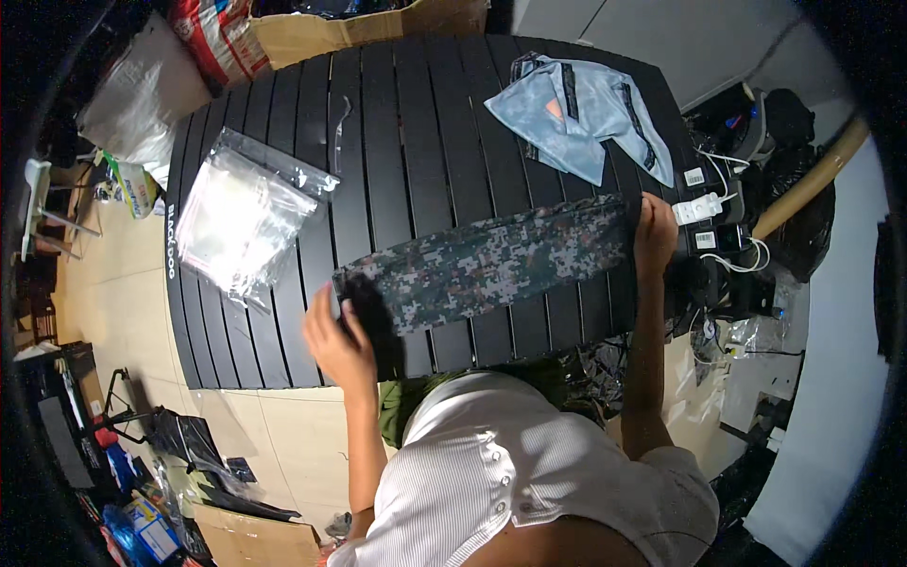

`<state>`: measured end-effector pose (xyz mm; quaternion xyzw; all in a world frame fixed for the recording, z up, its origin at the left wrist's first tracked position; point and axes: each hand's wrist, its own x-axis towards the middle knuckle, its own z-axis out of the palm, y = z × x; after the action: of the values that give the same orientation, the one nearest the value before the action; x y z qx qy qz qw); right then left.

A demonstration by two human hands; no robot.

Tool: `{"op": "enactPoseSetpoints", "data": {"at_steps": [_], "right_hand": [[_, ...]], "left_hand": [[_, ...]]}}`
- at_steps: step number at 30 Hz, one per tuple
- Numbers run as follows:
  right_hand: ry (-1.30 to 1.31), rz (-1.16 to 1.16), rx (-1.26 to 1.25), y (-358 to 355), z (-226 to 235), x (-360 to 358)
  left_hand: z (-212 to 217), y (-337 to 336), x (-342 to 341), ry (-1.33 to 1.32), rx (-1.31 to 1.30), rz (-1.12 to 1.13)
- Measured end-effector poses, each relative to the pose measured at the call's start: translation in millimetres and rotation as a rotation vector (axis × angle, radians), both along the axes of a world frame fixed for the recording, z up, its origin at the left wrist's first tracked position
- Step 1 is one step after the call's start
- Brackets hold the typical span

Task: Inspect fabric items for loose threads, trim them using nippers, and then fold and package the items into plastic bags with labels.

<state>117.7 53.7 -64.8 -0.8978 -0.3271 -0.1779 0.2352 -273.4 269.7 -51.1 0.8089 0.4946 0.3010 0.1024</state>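
A long camouflage cloth piece (501,265), dark green and grey with blocky spots, lies stretched flat across the slatted black table (416,85). My right hand (655,236) grips its right end, fingers closed at the edge. By the left end is my left hand (338,345), its thumb apart from the fingers and its fingertips close to the cloth's corner. A dark shadow falls beside that hand. Toward the far right of the table lies a rumpled light blue cloth (595,123) with black strips.
Clear plastic bags (246,222) are stacked on the table's left side, with a thin plastic scrap (340,128) farther back. White plugs and cables (699,210) crowd the right edge. A cardboard box (359,33) stands beyond the table; a brown tube (812,180) leans at the right.
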Motion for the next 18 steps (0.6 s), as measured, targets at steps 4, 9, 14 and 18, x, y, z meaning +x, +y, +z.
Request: {"op": "enactPoseSetpoints", "data": {"at_steps": [4,9,14,18], "right_hand": [[-0.018,0.422,-0.328,24,10,-33],[-0.016,0.201,-0.536,17,-12,-28],[-0.135,-0.042,-0.097,-9,-8,-23],[0.753,-0.266,0.102,-30,11,-48]], "left_hand": [[-20,0,17,0.287,-0.161,-0.26],[-27,29,15,0.477,-0.015,-0.239],[-23,40,10,0.533,-0.051,-0.236],[-13,35,13,0.284,-0.09,-0.108]]}}
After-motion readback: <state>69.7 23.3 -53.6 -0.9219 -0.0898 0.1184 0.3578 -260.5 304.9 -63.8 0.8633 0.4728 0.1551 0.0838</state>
